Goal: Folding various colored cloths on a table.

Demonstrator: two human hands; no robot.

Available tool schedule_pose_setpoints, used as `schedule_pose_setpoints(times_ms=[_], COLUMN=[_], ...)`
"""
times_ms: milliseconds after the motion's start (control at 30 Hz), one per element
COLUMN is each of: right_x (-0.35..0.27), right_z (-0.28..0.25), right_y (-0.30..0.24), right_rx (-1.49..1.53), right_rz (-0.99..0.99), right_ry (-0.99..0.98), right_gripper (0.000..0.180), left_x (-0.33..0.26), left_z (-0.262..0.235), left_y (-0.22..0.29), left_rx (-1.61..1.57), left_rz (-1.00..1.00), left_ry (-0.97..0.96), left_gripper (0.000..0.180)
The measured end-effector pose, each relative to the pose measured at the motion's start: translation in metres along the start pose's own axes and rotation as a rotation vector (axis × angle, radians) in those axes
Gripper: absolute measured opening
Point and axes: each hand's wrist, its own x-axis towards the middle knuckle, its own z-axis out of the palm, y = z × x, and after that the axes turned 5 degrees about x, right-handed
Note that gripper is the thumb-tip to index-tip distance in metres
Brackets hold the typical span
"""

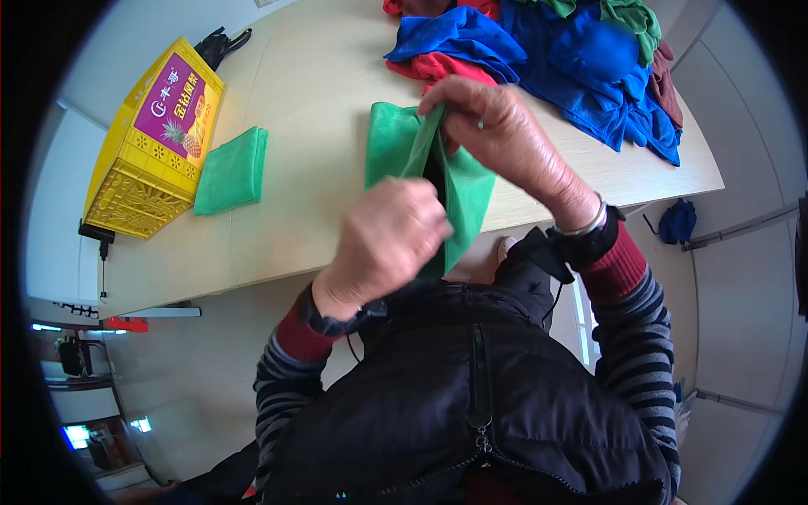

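A green cloth (pixel 471 198) hangs over the near edge of the table, partly folded, with a dark gap between its layers. My right hand (pixel 505 126) pinches its upper edge between thumb and fingers. Closer to me, my left hand (pixel 389 240) is closed at the cloth's left side, slightly smeared by motion; its fingertips are partly hidden. Farther left on the tabletop lies a neatly folded green cloth (pixel 233 171), apart from both hands.
A yellow plastic crate (pixel 135 181) with a purple printed panel stands at the table's left. Heaped at the far right are blue cloths (pixel 581 93), with red, green and brown ones among them. Behind the crate lies a black strapped item (pixel 220 46). The pale table (pixel 316 168) ends just before my body.
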Motion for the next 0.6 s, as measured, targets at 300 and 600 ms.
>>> schedule_pose_setpoints(times_ms=[300,600], right_x=[0.044,0.06], right_z=[-0.054,-0.129], right_y=[-0.023,-0.056], right_rx=[0.181,-0.153], right_rz=[-0.307,-0.189], right_ry=[0.111,0.391], right_gripper=[0.023,0.02], left_x=[-0.059,0.005], left_z=[-0.008,-0.126], left_y=[-0.005,-0.005], left_rx=[0.509,0.721], left_rz=[0.232,0.075], left_ry=[-0.646,-0.075], left_gripper=[0.035,0.02])
